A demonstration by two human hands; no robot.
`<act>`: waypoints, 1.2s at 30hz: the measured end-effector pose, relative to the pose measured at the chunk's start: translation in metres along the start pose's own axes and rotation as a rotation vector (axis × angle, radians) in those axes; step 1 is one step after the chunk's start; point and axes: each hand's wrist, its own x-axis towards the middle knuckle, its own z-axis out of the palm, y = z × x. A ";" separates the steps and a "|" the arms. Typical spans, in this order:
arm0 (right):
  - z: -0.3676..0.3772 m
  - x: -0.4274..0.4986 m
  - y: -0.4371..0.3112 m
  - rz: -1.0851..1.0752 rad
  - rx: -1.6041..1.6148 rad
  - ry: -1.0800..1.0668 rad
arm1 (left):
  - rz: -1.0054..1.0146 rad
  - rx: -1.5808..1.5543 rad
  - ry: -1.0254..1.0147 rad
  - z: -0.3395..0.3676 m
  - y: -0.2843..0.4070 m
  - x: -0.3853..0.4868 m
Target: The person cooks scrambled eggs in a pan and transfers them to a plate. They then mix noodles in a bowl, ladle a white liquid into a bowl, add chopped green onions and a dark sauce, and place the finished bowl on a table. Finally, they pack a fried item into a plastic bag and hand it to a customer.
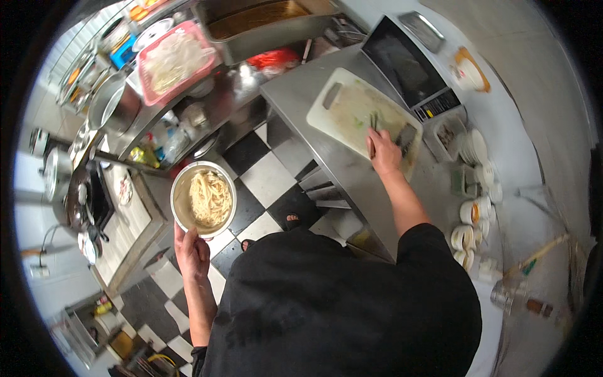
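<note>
My left hand point(192, 249) grips the rim of a round metal bowl point(179, 207), thumb on the near edge, and holds it over the checkered floor. Pale noodle-like strips point(210, 198) lie inside the bowl. On the right, my right hand point(384, 151) is closed round the brown handle of a utensil point(373, 123) that looks like a fork, above a white plastic cutting board point(344, 113). Green scraps point(358, 122) are on the board. A dark cleaver-like blade point(406, 136) lies on its right part, partly behind my hand.
The board rests on a steel counter point(301, 101), with a microwave oven point(400, 63) behind it. Stacked bowls point(472, 147) and cups line the wall. A pink basket point(153, 96) with a plastic bag, a pot point(113, 103) and a wok point(77, 195) are at left.
</note>
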 end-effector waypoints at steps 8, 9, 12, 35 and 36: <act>0.044 0.043 -0.004 0.151 -0.104 -0.441 | 0.036 -0.106 0.228 -0.065 0.018 -0.039; 0.040 0.047 -0.019 0.195 -0.104 -0.389 | 0.054 -0.124 0.220 -0.074 0.024 -0.044; 0.036 0.048 -0.096 0.137 0.096 -0.301 | 0.121 -0.164 0.342 -0.103 0.034 -0.065; -0.073 -0.242 -0.873 -0.620 0.980 -1.609 | 0.155 -0.190 0.722 -0.508 0.145 -0.226; -0.067 -0.252 -0.898 -0.648 0.986 -1.557 | 0.192 -0.190 0.758 -0.527 0.152 -0.224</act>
